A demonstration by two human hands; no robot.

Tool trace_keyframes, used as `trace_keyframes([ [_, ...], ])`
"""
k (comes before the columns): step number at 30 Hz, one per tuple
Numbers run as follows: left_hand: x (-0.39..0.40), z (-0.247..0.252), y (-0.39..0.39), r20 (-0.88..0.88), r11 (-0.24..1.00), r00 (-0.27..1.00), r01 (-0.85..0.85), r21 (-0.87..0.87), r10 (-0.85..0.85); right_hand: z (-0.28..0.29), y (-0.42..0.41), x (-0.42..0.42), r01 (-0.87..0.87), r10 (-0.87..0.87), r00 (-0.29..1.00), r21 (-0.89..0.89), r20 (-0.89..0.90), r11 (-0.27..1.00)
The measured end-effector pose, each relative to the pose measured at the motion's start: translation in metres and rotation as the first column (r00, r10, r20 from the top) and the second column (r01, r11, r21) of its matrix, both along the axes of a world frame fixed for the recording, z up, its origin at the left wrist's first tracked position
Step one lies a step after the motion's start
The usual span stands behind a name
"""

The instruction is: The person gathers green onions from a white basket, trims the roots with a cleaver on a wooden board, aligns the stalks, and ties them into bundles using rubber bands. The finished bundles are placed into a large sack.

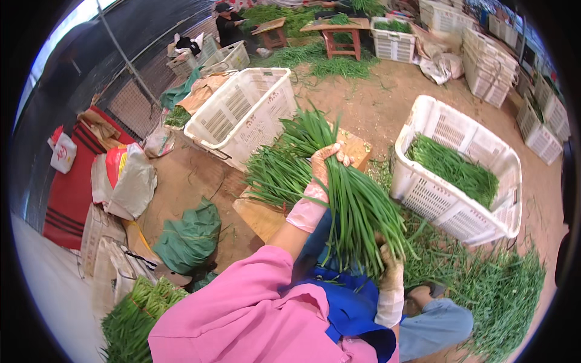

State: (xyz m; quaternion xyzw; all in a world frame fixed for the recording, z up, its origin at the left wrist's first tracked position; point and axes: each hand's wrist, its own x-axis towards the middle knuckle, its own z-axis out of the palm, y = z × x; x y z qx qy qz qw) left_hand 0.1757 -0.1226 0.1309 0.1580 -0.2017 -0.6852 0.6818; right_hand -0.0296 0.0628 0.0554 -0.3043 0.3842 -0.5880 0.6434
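Note:
My left hand point(324, 163), in a thin soiled glove, is closed around a large bunch of green Chinese chives point(358, 204). The bunch hangs at a slant over my lap and blue apron point(354, 304). Low on the right, my right hand point(389, 263), also gloved, is against the hanging end of the bunch; leaves hide part of its fingers, so its grip is unclear. Behind my left hand, more chives point(277, 174) lie on a low wooden bench point(258, 215).
A white plastic crate point(454, 186) holding chives stands at right, another crate point(245, 113) at left. Loose leaves point(494, 290) cover the ground at right. Tied chives point(136, 313) lie lower left, near a green sack point(190, 236). A person point(229, 25) sits at the back.

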Motion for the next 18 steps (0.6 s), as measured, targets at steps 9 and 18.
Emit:
trace_keyframes([
  [9,0.032,-0.003,-0.013,-0.124,0.992,0.985,-0.117,0.056,0.123,-0.056,0.055,-0.081,0.031,-0.046,0.984,0.086,0.175,0.996],
  [18,-0.015,0.025,-0.016,0.037,0.996,0.997,-0.074,0.04,0.072,-0.013,0.009,0.003,-0.016,0.035,0.976,0.09,-0.214,0.996],
])
